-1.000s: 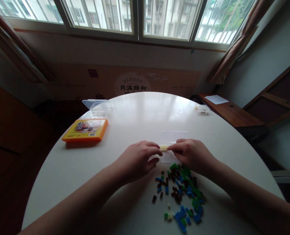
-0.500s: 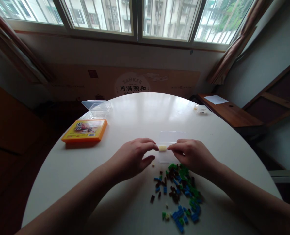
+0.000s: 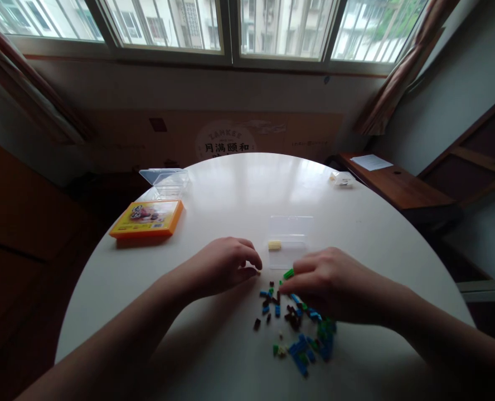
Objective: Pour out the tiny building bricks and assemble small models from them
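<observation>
A small cream brick assembly [image 3: 275, 245] lies by itself on a clear plastic tray [image 3: 297, 225] at the table's middle. My left hand [image 3: 224, 266] rests on the table left of the tray, with thumb and forefinger pinched on a tiny cream brick [image 3: 258, 272]. My right hand [image 3: 333, 285] hovers over a pile of small blue, green and brown bricks [image 3: 300, 334]. Its fingers are curled down at the pile's far edge, beside a green brick [image 3: 288, 273]. What its fingertips hold is hidden.
The round white table [image 3: 239, 189] also carries an orange box [image 3: 147, 218] and a clear open container [image 3: 166, 181] at the far left, and a small clear item [image 3: 343, 178] at the far right. A wooden side table [image 3: 402, 192] with paper stands to the right.
Both hands let go of the cream assembly, which now lies on the tray. The left hand dropped to a tiny cream brick; the right hand moved down to the brick pile.
</observation>
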Available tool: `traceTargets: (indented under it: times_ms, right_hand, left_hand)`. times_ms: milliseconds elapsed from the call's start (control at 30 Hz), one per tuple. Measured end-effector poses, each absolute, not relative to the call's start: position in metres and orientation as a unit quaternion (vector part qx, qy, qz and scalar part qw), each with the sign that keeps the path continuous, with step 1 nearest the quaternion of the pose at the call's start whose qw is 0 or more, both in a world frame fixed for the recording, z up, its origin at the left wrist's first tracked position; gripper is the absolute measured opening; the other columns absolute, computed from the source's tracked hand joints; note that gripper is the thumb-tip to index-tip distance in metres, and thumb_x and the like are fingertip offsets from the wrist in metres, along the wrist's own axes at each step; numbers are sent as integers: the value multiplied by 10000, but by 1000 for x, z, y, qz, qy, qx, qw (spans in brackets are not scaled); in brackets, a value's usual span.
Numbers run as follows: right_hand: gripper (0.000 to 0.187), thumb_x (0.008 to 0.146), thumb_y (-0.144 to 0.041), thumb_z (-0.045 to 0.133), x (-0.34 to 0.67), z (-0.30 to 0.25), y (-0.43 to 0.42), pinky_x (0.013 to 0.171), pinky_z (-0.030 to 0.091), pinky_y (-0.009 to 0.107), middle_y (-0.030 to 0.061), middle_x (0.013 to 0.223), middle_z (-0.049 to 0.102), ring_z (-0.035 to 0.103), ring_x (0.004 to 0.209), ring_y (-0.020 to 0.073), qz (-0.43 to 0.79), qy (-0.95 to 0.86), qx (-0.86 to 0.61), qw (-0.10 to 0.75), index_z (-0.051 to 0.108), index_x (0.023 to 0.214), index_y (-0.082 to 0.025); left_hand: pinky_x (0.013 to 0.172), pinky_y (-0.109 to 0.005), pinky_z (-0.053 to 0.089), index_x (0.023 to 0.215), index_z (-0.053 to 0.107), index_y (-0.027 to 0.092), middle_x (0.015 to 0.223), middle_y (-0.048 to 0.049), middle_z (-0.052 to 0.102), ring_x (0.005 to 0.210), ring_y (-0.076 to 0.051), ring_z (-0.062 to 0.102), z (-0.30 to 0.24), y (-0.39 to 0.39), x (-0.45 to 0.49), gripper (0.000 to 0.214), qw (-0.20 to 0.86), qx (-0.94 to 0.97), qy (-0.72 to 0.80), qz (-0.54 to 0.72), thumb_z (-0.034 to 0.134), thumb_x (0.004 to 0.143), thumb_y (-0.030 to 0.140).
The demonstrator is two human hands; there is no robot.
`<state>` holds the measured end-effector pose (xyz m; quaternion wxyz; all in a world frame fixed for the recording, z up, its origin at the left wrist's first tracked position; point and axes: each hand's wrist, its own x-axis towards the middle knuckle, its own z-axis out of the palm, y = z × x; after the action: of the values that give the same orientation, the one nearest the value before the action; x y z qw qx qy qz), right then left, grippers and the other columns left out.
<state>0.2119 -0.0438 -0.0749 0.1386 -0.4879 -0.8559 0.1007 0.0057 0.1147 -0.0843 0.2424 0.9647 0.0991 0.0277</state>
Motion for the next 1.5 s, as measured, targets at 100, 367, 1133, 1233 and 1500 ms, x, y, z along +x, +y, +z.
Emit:
traceTargets:
  times_ms: [100, 367, 1133, 1233, 1500]
  right_hand:
    - [176, 924, -173, 521, 197, -69, -54, 618, 307, 275, -13, 772, 616, 510, 706, 121, 123, -894, -423, 83, 671, 853, -232]
    - [166, 905, -202, 544, 199, -66, -55, 619, 289, 283, -17, 817, 599, 478, 729, 128, 135, -899, -416, 36, 591, 746, -210]
    - [169, 838, -150, 613, 219, -64, -47, 650, 322, 231, -38, 807, 626, 524, 732, 94, 195, -872, -444, 60, 721, 857, -278]
    - [165, 811, -143, 616, 223, -63, -47, 625, 316, 231, -43, 803, 628, 507, 694, 89, 201, -867, -452, 51, 719, 804, -272]
    - [194, 841, -154, 616, 226, -63, -48, 676, 363, 213, -29, 898, 677, 566, 760, 89, 212, -858, -457, 97, 721, 955, -271]
  left_hand:
    - [705, -207, 461, 900, 751, 244, 922, 6, 713, 767, -126, 641, -85, 116, 5, 160, 247, 963, 105, 29, 654, 815, 149]
    - [691, -205, 454, 896, 755, 236, 898, 1, 711, 753, -123, 633, -86, 117, 7, 167, 249, 962, 112, 25, 647, 814, 138]
    - [664, -189, 453, 887, 764, 227, 870, -2, 711, 725, -115, 624, -85, 116, 10, 166, 267, 958, 104, 6, 657, 805, 131]
    - [667, -192, 459, 890, 766, 223, 875, -8, 714, 728, -119, 628, -85, 116, 10, 162, 270, 957, 102, 6, 655, 808, 138]
    - [663, -189, 463, 866, 778, 224, 876, -15, 716, 701, -113, 632, -85, 115, 8, 168, 281, 955, 88, 17, 639, 809, 147]
